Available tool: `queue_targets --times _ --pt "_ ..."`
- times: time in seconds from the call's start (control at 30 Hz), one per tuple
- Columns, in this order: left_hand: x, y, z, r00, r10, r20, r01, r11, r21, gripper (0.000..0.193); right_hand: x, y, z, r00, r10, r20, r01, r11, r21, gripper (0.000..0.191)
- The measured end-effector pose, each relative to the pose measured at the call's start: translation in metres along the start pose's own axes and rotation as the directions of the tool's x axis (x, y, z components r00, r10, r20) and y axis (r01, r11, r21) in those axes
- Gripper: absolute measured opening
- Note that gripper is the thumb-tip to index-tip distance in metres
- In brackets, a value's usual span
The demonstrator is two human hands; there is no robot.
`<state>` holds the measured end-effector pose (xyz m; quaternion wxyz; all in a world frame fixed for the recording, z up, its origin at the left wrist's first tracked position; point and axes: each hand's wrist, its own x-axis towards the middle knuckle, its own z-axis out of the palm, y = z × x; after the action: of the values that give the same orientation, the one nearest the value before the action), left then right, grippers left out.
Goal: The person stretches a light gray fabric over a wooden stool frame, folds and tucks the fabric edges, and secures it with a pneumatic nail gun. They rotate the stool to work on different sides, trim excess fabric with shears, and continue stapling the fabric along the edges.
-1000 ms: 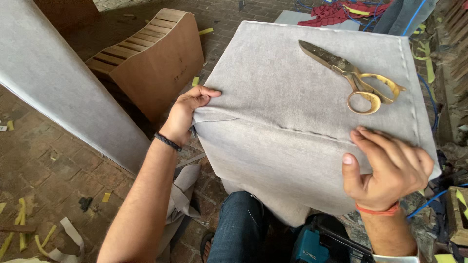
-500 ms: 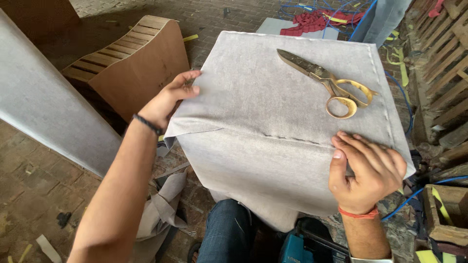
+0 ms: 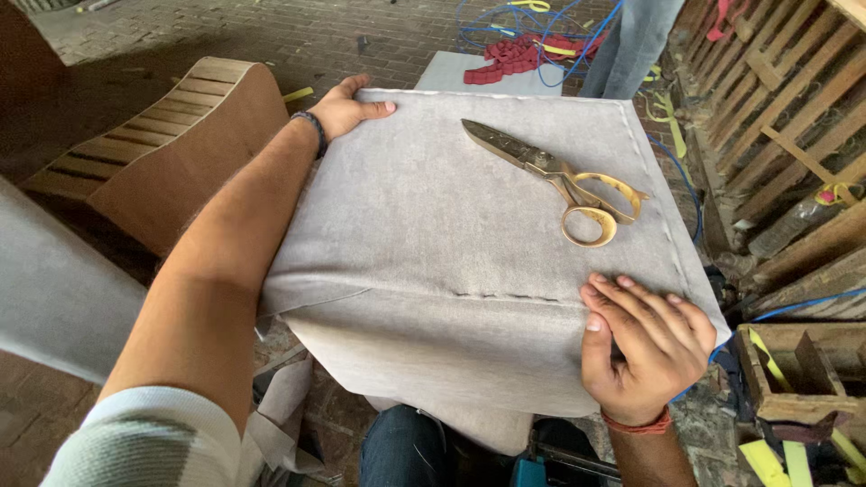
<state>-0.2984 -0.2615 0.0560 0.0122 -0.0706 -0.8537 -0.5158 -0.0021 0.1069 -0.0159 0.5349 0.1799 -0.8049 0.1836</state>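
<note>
Left hand [image 3: 347, 108] laid at far left corner of grey fabric-covered cushion [image 3: 451, 234], thumb spread along top edge, fingers wrapped over the side, gripping the corner; dark wristband [image 3: 313, 129] on that wrist. Right hand [image 3: 645, 347] pressed flat on near right corner, fingers spread and fingertips just short of the stitched seam [image 3: 492, 296] running across the near edge; red band [image 3: 639, 422] around that wrist. Cushion resting over the lap, above a denim-clad knee [image 3: 406, 446], top face tilted slightly toward the camera, loose fabric hanging below the seam. Scissors [image 3: 564, 180] with gold-coloured handles lying closed on the cushion top, toward far right, blades pointing to far left, well apart from both hands. Curved wooden slatted frame [image 3: 171, 144] standing left of the cushion on brick floor [image 3: 271, 41]. Red fabric scraps [image 3: 514, 56] and blue cord [image 3: 492, 18] beyond the far edge. Wooden pallets [image 3: 776, 108] stacked at right. Another person's denim-clad legs [image 3: 636, 41] at top.
</note>
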Motion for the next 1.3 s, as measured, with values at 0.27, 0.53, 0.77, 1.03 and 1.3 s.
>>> queue_targets --times 0.27,0.53,0.77,1.03,1.3 --pt "0.028 -0.021 0.004 1.0 0.02 0.022 -0.006 0.868 -0.496 0.053 -0.006 0.008 0.01 0.998 0.018 -0.067 -0.022 0.997 -0.067 0.028" --pt "0.016 -0.041 -0.017 0.987 0.073 -0.144 -0.152 0.719 -0.678 0.044 -0.019 0.016 0.007 0.998 0.032 -0.051 -0.037 0.993 -0.109 0.04" --pt "-0.044 -0.086 -0.052 0.942 -0.052 -0.331 -0.222 0.642 -0.734 0.026 0.007 0.067 0.068 0.982 -0.104 -0.16 0.122 0.987 0.104 0.042" --pt "-0.084 -0.125 -0.047 0.802 -0.12 -0.585 -0.424 0.575 -0.7 0.017 0.069 0.127 0.117 0.978 -0.186 -0.09 0.205 0.928 0.311 0.048" --pt "-0.193 -0.081 0.056 0.708 0.146 -0.691 -0.47 0.828 -0.306 0.053 0.058 0.132 0.116 0.994 -0.1 -0.041 0.109 0.904 0.413 0.046"
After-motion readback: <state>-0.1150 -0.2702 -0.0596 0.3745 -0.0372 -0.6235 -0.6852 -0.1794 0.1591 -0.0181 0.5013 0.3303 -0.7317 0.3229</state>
